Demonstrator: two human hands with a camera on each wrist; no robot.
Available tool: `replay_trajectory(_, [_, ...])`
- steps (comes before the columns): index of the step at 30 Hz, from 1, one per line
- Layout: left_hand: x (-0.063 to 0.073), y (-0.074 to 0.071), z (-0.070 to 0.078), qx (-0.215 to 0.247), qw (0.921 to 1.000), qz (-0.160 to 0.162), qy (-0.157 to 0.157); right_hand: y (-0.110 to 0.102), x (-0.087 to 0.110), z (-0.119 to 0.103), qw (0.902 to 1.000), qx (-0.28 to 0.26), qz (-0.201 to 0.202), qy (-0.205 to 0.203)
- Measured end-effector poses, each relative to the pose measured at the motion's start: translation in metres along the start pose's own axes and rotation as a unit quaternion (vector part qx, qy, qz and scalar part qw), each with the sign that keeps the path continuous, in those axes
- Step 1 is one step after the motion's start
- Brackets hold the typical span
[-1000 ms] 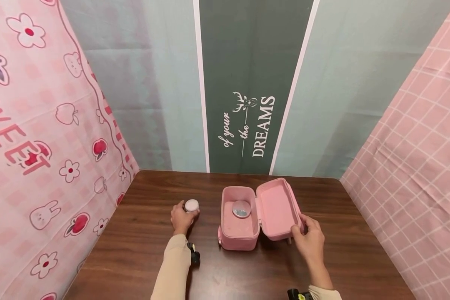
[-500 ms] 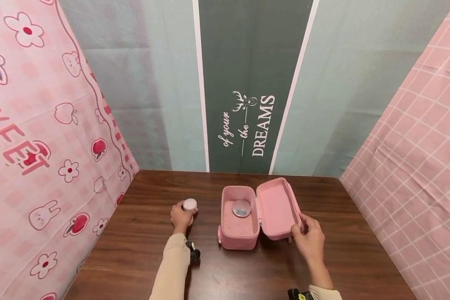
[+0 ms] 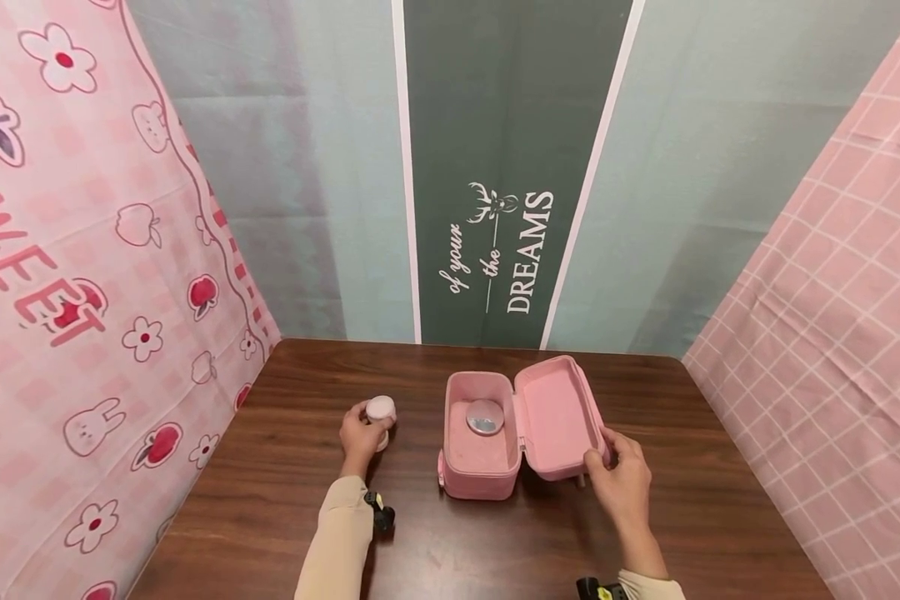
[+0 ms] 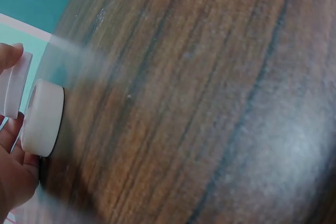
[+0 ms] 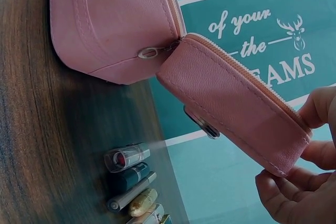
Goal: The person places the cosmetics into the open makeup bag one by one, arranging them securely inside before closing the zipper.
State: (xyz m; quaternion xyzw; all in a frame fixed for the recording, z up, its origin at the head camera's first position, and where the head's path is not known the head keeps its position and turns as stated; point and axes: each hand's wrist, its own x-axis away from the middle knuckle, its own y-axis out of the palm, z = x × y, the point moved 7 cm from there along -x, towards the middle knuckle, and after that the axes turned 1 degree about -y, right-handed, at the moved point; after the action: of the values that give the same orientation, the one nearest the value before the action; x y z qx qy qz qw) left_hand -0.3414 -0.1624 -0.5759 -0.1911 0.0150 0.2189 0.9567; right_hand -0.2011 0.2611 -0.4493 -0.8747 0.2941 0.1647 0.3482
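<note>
Only the right wrist view shows tubes (image 5: 131, 177), left hand (image 3: 360, 435) pinching a white disc (image 3: 380, 407), right hand (image 3: 622, 477) gripping a lid (image 3: 558, 417)

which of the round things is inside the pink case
The shiny round disc, sitting inside the pink case. The other two, an upper white piece and a lower white piece, are outside it at the left hand.

pebbled leather-look case (image 5: 189, 72), glossy wood-grain table (image 4: 184, 103)
</note>
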Motion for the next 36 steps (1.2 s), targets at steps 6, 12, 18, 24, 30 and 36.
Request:
replay_trajectory(6, [0.002,-0.003,-0.001,0.006,1.0,0.002,-0.003,0.0,0.001,0.0,1.0,0.003,-0.001,-0.001])
replay_trajectory(12, [0.002,-0.002,-0.003,0.019,0.9997,-0.01,-0.016,-0.001,0.0,0.0,1.0,0.002,-0.005,0.003])
replay_trajectory(18, [0.001,-0.004,-0.004,0.02,0.9997,-0.01,-0.009,0.0,0.002,0.0,1.0,-0.004,-0.006,0.005])
replay_trajectory(24, [0.008,-0.009,0.007,0.01,0.9997,-0.01,0.022,-0.001,0.004,0.002,0.9999,-0.007,0.003,0.015])
replay_trajectory(30, [0.016,-0.012,0.021,0.005,0.9979,-0.021,0.061,-0.001,0.004,0.001,0.9999,-0.012,0.004,0.011])
replay_trajectory(36, [0.019,-0.01,0.033,-0.048,0.9944,-0.083,0.045,-0.001,0.004,0.002,0.9998,-0.015,0.003,0.011])
